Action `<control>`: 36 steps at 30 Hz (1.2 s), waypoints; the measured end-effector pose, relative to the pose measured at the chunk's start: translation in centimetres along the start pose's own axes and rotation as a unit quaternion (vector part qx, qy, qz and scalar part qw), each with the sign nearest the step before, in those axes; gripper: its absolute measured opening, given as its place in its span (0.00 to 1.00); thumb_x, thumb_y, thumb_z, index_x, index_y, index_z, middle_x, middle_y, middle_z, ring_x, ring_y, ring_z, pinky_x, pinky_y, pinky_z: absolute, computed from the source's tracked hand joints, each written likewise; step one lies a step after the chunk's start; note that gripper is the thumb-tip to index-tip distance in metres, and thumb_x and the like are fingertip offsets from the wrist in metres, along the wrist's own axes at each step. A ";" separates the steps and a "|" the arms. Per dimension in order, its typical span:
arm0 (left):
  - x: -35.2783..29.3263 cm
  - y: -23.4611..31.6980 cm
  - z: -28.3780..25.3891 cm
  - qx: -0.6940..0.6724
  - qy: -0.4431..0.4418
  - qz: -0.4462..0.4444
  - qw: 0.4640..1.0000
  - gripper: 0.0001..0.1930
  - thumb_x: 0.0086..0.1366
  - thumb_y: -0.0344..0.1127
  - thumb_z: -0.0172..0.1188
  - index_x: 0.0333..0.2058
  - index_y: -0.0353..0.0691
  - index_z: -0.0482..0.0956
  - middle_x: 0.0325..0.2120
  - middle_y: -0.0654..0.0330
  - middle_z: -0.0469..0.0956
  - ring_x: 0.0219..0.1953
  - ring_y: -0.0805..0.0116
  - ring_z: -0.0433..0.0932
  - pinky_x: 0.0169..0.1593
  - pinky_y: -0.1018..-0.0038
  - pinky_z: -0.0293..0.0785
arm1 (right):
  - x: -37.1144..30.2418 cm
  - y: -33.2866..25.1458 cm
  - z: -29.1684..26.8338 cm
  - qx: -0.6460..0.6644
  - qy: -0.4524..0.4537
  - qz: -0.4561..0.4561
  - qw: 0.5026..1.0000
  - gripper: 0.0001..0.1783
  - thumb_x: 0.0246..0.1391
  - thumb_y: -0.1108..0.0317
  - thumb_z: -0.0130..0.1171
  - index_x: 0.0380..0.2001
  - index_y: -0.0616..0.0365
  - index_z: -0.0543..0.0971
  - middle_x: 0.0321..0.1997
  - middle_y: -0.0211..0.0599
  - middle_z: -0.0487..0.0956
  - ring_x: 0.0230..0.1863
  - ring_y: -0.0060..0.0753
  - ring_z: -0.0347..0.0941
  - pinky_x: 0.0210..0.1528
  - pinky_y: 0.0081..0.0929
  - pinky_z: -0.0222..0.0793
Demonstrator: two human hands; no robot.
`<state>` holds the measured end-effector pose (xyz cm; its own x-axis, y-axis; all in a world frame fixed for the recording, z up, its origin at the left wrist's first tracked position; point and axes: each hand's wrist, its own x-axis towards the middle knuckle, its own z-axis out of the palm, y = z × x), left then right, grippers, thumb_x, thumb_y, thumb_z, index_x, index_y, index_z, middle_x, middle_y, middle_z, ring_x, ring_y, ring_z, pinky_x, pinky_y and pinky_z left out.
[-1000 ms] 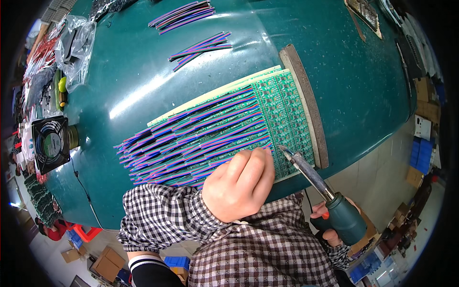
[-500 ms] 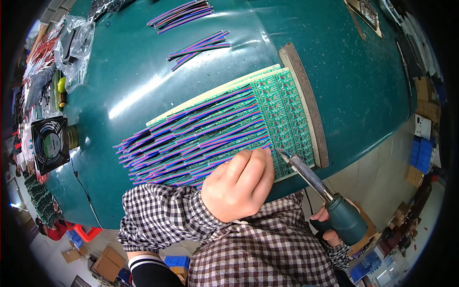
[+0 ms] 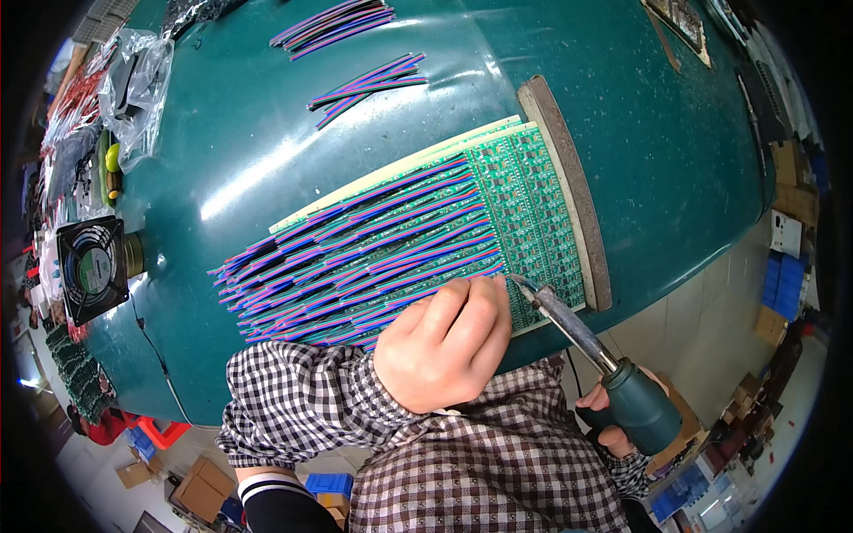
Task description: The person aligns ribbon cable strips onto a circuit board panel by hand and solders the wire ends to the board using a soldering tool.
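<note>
A slip of the soldering iron [image 3: 576, 327], its tip just beside the left hand [image 3: 444, 342] above the circuit-board panel's [image 3: 533, 213] near side, could burn fingers or scorch the coloured wires [image 3: 373, 235] across the panel. Beyond its near-right corner, the right hand's [image 3: 598, 400] grip wraps the iron's handle [image 3: 641, 404]; the left grip is curled, but I cannot tell whether it pinches a wire.

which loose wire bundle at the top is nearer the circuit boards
The lower bundle, smaller, with strips visibly crossing; the upper bundle is fuller, its strips roughly parallel, and lies farther from the circuit boards.
</note>
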<state>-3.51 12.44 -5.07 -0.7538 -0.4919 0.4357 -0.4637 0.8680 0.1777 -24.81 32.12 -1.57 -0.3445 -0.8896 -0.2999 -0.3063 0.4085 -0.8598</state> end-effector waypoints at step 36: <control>-0.3 0.2 0.6 0.021 0.025 0.022 0.999 0.14 0.48 0.26 0.73 0.37 0.33 0.88 0.37 0.59 0.81 0.35 0.68 0.82 0.32 0.78 0.76 | 0.4 -0.2 -0.6 0.019 -0.030 -0.009 0.999 0.35 0.49 0.25 0.67 0.34 0.49 0.89 0.33 0.29 0.87 0.30 0.37 0.82 0.36 0.34 0.78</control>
<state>-3.61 12.69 -5.71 -0.7505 -0.4480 0.4858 -0.4505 0.8847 0.1200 -25.40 31.83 -1.28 -0.2860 -0.9074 -0.3079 -0.2774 0.3860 -0.8798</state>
